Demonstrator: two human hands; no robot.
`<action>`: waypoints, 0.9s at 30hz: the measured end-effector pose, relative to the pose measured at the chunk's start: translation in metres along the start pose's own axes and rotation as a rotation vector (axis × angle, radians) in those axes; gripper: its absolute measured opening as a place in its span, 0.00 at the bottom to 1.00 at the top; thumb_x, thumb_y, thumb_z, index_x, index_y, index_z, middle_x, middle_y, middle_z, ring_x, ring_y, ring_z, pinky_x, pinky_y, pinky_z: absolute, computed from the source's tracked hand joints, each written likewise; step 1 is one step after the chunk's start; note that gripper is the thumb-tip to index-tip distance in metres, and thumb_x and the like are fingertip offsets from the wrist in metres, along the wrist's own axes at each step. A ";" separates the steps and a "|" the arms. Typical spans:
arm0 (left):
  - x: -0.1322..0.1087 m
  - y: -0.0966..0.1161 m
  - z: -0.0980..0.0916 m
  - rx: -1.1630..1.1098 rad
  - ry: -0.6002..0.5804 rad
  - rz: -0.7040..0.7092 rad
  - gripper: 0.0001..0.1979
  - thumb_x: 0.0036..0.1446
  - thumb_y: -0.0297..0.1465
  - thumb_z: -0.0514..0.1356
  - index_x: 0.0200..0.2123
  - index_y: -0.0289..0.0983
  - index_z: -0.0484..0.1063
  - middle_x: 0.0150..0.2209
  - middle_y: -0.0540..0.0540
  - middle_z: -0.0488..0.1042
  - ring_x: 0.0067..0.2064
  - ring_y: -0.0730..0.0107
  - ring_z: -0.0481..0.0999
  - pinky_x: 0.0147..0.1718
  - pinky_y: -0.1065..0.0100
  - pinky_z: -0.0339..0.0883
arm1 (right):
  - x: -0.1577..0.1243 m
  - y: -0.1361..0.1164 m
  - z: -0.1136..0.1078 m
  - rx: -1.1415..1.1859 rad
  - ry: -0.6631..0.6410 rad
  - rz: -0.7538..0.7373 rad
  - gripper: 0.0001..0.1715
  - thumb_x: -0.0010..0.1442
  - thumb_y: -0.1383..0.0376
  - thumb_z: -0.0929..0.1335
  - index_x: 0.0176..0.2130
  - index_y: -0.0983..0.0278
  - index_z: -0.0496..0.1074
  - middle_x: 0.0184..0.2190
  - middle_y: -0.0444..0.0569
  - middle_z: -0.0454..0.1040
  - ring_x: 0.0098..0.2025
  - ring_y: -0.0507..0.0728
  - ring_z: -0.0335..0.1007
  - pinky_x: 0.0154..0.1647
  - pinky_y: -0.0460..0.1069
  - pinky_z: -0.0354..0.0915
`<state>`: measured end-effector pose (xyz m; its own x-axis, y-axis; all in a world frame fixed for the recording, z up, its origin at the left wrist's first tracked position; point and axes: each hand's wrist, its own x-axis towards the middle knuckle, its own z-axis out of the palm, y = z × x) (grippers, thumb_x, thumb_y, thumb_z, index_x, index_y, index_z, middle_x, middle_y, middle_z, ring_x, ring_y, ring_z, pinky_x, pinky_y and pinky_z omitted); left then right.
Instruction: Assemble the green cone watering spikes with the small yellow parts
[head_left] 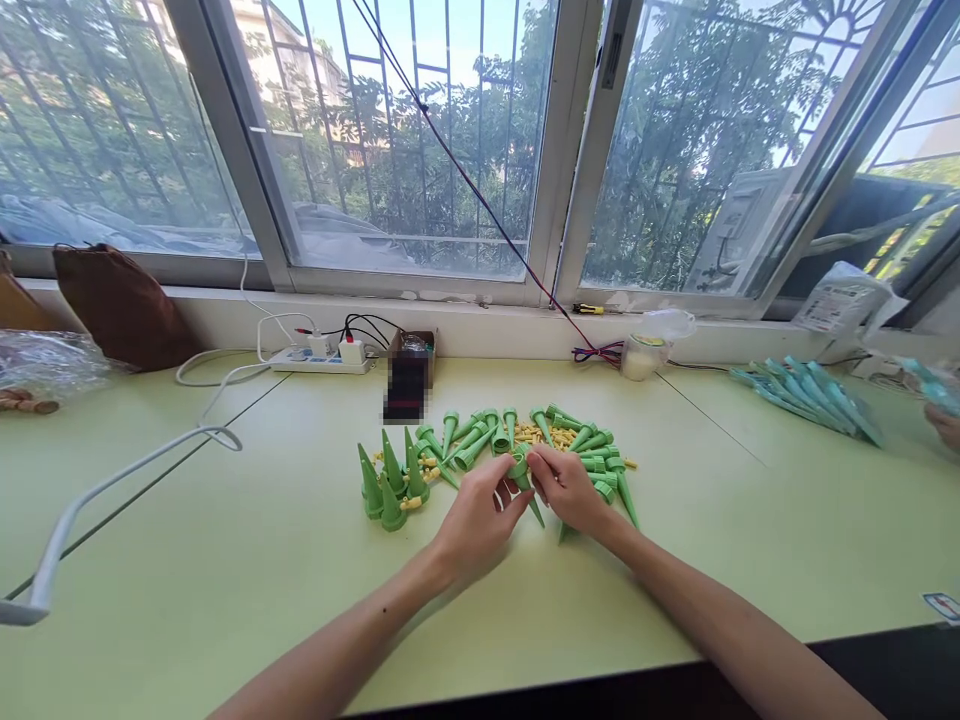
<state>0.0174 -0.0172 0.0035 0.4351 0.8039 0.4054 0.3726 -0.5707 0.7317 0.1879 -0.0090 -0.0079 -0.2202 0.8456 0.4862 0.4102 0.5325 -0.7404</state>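
In the middle of the table, my left hand is closed around a green plastic watering spike, its wide end up and its tip slanting down. My right hand is pinched at the rim of that same spike; what lies between its fingertips is hidden. Behind both hands, more green spikes lie in a loose arc around a pile of small yellow pieces. To the left, several green spikes stand upright on their wide ends, with a few yellow pieces among them.
A power strip with plugs and a small open box stand along the back wall. A white cable crosses the left side. At right are a tub, blue-green packets and another person's hand.
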 end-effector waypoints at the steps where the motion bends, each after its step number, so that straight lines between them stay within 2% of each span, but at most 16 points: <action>1: 0.000 0.000 0.000 0.007 -0.001 0.003 0.06 0.59 0.31 0.58 0.31 0.39 0.63 0.28 0.51 0.70 0.29 0.71 0.70 0.27 0.70 0.65 | 0.000 0.000 0.000 -0.005 -0.003 -0.002 0.26 0.72 0.51 0.57 0.24 0.60 0.57 0.16 0.40 0.61 0.20 0.52 0.55 0.23 0.48 0.54; 10: -0.001 -0.001 0.000 -0.006 0.020 0.032 0.09 0.62 0.31 0.56 0.29 0.39 0.62 0.28 0.52 0.68 0.29 0.73 0.70 0.26 0.72 0.63 | 0.000 0.000 -0.001 0.008 -0.026 0.010 0.27 0.71 0.50 0.56 0.24 0.60 0.56 0.16 0.40 0.60 0.19 0.52 0.55 0.23 0.48 0.53; 17: -0.002 0.002 0.000 0.080 0.032 0.098 0.11 0.62 0.30 0.57 0.26 0.38 0.62 0.27 0.52 0.66 0.28 0.73 0.66 0.26 0.71 0.60 | 0.000 0.000 0.000 0.026 -0.019 0.029 0.28 0.71 0.50 0.56 0.23 0.59 0.55 0.15 0.39 0.58 0.19 0.52 0.54 0.23 0.48 0.53; 27: -0.004 -0.002 0.002 0.129 0.040 0.138 0.08 0.63 0.29 0.57 0.30 0.38 0.63 0.28 0.52 0.65 0.28 0.74 0.67 0.28 0.71 0.61 | 0.001 -0.003 -0.001 0.037 -0.033 0.029 0.26 0.72 0.50 0.56 0.26 0.59 0.54 0.14 0.38 0.57 0.18 0.51 0.52 0.22 0.48 0.51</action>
<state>0.0165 -0.0193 -0.0001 0.4572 0.7211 0.5206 0.4144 -0.6906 0.5927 0.1873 -0.0100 -0.0048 -0.2381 0.8614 0.4487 0.3836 0.5079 -0.7713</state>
